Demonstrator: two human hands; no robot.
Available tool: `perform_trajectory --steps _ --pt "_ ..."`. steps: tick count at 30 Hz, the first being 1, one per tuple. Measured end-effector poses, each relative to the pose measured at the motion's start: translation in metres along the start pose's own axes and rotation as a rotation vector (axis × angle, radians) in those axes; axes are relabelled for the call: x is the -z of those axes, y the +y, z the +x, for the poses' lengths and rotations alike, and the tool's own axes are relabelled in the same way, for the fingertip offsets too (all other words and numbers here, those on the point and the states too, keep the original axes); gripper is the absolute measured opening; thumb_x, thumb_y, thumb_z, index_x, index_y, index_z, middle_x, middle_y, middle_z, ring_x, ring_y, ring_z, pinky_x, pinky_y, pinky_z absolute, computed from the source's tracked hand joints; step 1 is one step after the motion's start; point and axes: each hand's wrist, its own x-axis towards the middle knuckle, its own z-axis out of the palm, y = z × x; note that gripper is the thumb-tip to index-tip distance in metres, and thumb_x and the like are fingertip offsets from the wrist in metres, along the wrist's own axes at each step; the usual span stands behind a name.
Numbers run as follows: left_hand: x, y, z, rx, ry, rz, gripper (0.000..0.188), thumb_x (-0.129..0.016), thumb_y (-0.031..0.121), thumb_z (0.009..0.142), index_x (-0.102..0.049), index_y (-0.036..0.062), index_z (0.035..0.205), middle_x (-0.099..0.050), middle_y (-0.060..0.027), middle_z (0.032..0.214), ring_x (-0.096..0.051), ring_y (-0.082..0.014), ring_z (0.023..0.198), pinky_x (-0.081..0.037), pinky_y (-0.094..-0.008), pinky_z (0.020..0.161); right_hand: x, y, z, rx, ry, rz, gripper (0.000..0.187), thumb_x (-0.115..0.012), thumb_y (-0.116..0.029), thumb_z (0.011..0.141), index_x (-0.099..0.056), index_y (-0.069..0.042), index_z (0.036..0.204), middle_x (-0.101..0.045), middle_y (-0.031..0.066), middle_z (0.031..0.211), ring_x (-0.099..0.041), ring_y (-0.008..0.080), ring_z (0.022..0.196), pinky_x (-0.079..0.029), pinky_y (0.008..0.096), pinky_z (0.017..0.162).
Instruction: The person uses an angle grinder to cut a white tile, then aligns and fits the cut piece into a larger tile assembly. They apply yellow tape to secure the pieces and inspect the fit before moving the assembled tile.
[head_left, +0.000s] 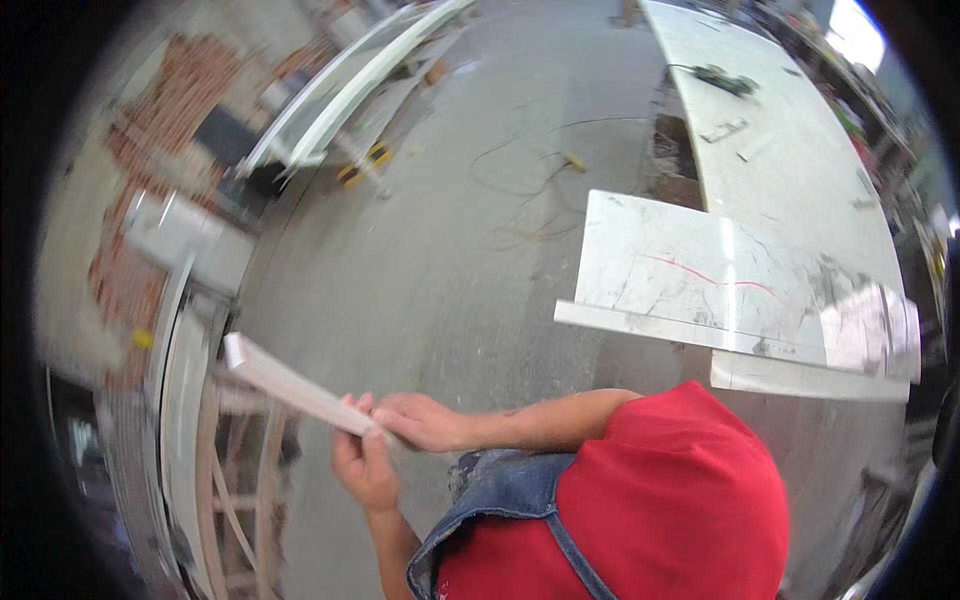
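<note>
A long, pale, narrow strip (pixel 300 390), probably wood, slants from my hands up to the left, with a whitish squared end at its far tip. My left hand (pixel 367 473) is closed around its near end from below, thumb along the side. From the right, my right hand (pixel 418 421) comes over the same end, its fingers curled against the strip close to my left hand. The strip is held in the air above the grey floor (pixel 450 280). Exactly how the right fingers grip is blurred.
On the right is a long white table (pixel 800 150) bearing a green power tool (pixel 725 80). A shiny sheet (pixel 680 265) with a red line juts from its near end. Cords (pixel 530 190) lie on the floor. Wooden frames (pixel 240 480) and white panels (pixel 360 75) stand left, by exposed brick (pixel 165 110).
</note>
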Motion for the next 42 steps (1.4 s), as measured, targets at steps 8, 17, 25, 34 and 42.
perform_trajectory --steps 8,17,25,34,42 --pt "-0.032 -0.119 0.346 -0.051 -0.085 -0.650 0.051 -0.047 0.026 0.106 -0.042 -0.0045 0.146 -0.060 -0.0109 0.117 -0.056 -0.0182 0.088 -0.048 -0.0341 0.079 0.216 0.027 0.198 -0.048 0.698 -0.197 0.042 -0.065 -0.030 0.094 -0.065 -0.001 0.126 -0.071 0.0163 0.119 -0.067 0.0253 0.110 -0.051 0.0371 0.098" --pt "-0.201 -0.179 0.614 -0.010 -0.720 -0.471 0.047 -0.047 0.030 0.108 -0.055 -0.0059 0.136 -0.065 -0.0079 0.104 -0.055 -0.0115 0.078 -0.047 -0.0273 0.068 0.394 0.010 0.201 -0.080 1.473 0.196 0.038 -0.068 -0.019 0.092 -0.063 0.002 0.124 -0.070 0.0058 0.097 -0.065 0.0133 0.083 -0.053 0.0297 0.074" --pt "-0.380 -0.191 0.779 0.180 -1.067 -0.569 0.048 -0.052 0.034 0.106 -0.057 -0.0072 0.131 -0.067 -0.0098 0.102 -0.059 -0.0138 0.075 -0.048 -0.0287 0.065 0.625 -0.025 0.240 -0.117 1.675 0.227 0.039 -0.066 -0.017 0.091 -0.061 0.002 0.124 -0.068 0.0050 0.094 -0.063 0.0114 0.080 -0.050 0.0281 0.069" --pt "-0.596 -0.184 0.941 0.275 -1.275 -0.563 0.050 -0.051 0.035 0.106 -0.057 -0.0075 0.130 -0.067 -0.0100 0.101 -0.061 -0.0149 0.076 -0.049 -0.0286 0.066 0.851 -0.088 0.238 -0.258 1.899 -0.074 0.044 -0.069 -0.017 0.090 -0.061 0.002 0.128 -0.070 0.0086 0.096 -0.066 0.0150 0.083 -0.052 0.0307 0.074" --pt "-0.861 -0.145 1.062 0.094 -1.537 -0.474 0.045 -0.053 0.035 0.106 -0.062 -0.0023 0.129 -0.067 -0.0029 0.096 -0.058 -0.0083 0.073 -0.047 -0.0249 0.065 1.007 -0.115 0.156 -0.407 2.377 0.050 0.045 -0.067 -0.019 0.092 -0.057 0.001 0.131 -0.068 0.0087 0.104 -0.065 0.0143 0.077 -0.050 0.0270 0.061"
